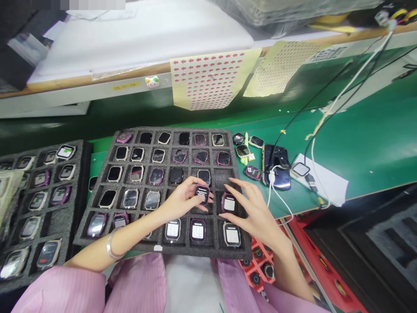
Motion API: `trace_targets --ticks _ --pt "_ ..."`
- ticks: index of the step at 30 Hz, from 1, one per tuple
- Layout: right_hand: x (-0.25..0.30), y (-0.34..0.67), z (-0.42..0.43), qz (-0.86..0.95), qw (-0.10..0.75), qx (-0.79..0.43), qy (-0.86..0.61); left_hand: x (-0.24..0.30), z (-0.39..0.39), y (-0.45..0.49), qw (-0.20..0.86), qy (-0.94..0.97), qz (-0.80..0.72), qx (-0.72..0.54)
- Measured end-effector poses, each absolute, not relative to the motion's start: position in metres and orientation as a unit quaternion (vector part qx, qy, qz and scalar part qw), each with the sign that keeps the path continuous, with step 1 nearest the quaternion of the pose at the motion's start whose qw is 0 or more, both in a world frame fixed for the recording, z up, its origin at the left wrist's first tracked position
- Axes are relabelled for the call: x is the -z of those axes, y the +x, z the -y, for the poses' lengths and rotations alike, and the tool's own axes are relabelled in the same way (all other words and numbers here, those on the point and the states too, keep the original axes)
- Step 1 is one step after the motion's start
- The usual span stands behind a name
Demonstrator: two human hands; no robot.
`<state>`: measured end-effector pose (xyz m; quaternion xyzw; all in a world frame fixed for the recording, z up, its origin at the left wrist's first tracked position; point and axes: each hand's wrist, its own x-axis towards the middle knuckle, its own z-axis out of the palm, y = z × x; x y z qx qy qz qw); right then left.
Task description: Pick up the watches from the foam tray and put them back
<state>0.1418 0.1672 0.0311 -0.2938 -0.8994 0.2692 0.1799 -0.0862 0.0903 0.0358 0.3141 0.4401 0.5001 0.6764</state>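
My left hand (187, 198) is closed around a smartwatch case (202, 194) with a purple frame, its lit screen showing small white text. It is held over the right part of a dark grey foam tray (208, 251). Thumb and fingers apart, my right hand (249, 204) is over the tray's right edge, around a purple-framed watch (229, 203) with a lit screen; whether it touches that watch I cannot tell. Below, a silver-framed watch (232, 234) and a purple one (197, 229) also show lit white screens. Several dark-screened watches sit in the other compartments.
Another foam tray (73, 208) of watches lies at the left. Right of the main tray are loose watches (243, 150), a phone (276, 167), white cables (314, 143) and a white sheet (332, 182). Red trays (260, 261) sit below the bench edge. Yellow sticker sheets (211, 80) hang from the shelf.
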Motion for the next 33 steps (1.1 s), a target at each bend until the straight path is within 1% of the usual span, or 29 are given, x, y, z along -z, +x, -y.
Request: trace_targets --ticks 2,9,11,13,17,21,26,33 --pt "-0.027 0.144 -0.168 0.895 0.194 -0.259 -0.308 -0.035 -0.091 -0.086 0.678 0.315 -0.439 -0.498" --pt "-0.018 0.148 -0.159 0.799 0.316 -0.318 -0.402 -0.038 -0.092 -0.085 0.679 0.311 -0.442 -0.497" --pt "-0.015 0.149 -0.157 0.774 0.332 -0.325 -0.431 -0.04 -0.091 -0.084 0.679 0.312 -0.445 -0.494" --pt "-0.013 0.152 -0.155 0.763 0.317 -0.334 -0.454 -0.04 -0.091 -0.084 0.68 0.314 -0.446 -0.491" --pt "-0.011 0.16 -0.147 0.777 0.235 -0.359 -0.46 -0.037 -0.089 -0.083 0.67 0.334 -0.453 -0.484" --pt "-0.016 0.163 -0.141 0.808 0.175 -0.342 -0.446 -0.033 -0.086 -0.081 0.674 0.372 -0.449 -0.453" --pt "-0.021 0.157 -0.15 0.837 0.169 -0.316 -0.414 -0.042 -0.086 -0.086 0.66 0.396 -0.454 -0.45" --pt "-0.033 0.177 -0.178 0.878 0.148 -0.244 -0.385 -0.077 -0.083 -0.122 0.568 0.394 -0.499 -0.522"
